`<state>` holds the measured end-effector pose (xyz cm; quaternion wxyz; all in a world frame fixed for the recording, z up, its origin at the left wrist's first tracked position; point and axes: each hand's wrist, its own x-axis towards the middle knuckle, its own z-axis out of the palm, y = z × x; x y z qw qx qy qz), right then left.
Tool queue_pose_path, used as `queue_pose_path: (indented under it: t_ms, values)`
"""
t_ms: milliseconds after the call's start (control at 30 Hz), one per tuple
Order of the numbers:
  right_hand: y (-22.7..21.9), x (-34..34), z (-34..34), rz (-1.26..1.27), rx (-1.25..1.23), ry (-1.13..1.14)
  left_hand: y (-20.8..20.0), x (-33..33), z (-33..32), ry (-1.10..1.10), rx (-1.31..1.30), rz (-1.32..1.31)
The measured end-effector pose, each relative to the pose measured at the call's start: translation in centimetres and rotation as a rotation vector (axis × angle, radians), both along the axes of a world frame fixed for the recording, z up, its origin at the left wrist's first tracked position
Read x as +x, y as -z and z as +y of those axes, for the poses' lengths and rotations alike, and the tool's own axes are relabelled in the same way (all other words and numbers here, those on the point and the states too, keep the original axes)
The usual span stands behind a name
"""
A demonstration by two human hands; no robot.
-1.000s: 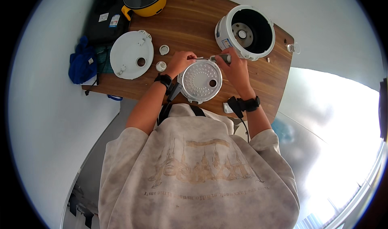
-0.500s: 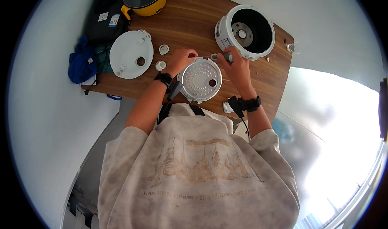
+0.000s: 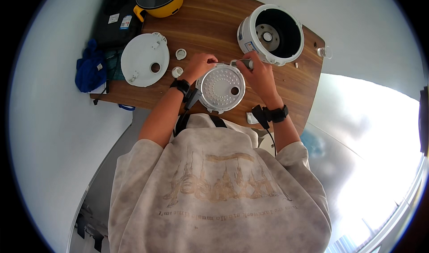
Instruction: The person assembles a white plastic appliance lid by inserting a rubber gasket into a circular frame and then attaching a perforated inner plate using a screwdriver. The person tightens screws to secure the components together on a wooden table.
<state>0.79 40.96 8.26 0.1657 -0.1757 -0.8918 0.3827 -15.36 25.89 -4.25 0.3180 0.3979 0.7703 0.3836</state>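
A round silver perforated metal lid plate [image 3: 214,102] lies on the table right in front of me, with one larger hole on its right side. My right hand [image 3: 259,74] is closed around the grey handle of a screwdriver [image 3: 249,64], held nearly level just above the plate's far edge. Its thin shaft points left toward my left hand [image 3: 199,68]. That hand's fingers are pinched together at the plate's far left rim, near the shaft's end; whatever is between them is too small to make out.
A white cooker body [image 3: 248,34] stands open at the far right. On the left are a white round cover [image 3: 142,56], two small white caps [image 3: 180,54], a yellow pot [image 3: 167,6], a black case [image 3: 117,29] and blue cloth [image 3: 90,70]. A small clear cup [image 3: 325,52] sits at the right edge.
My right hand and the screwdriver have shifted slightly left, toward my left hand. My left hand and the metal plate have barely moved.
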Motion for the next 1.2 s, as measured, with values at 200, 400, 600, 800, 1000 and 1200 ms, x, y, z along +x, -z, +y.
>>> queue_pose_path:
  t_ms: [200,400,600,800,1000,1200]
  values:
    - [0.1,0.0,0.3,-0.062,-0.024,0.004,-0.5,0.2,0.0,0.010,-0.005,-0.035]
    - [0.0,-0.4,0.0,-0.017,0.007,0.001,0.9,0.3,-0.1,0.033,0.026,-0.083]
    - [0.8,-0.3,0.2,-0.028,0.020,0.000,2.2,0.4,-1.0,-0.005,0.010,-0.055]
    - [1.8,-0.4,-0.1,-0.026,0.055,-0.002,2.1,1.0,-1.1,0.059,-0.034,0.052]
    - [1.7,-0.4,-0.2,-0.084,0.007,0.002,2.9,1.4,-1.2,0.049,-0.018,0.005]
    - [2.0,-0.5,-0.2,-0.090,0.012,0.004,2.3,1.3,-1.1,0.064,-0.048,0.000]
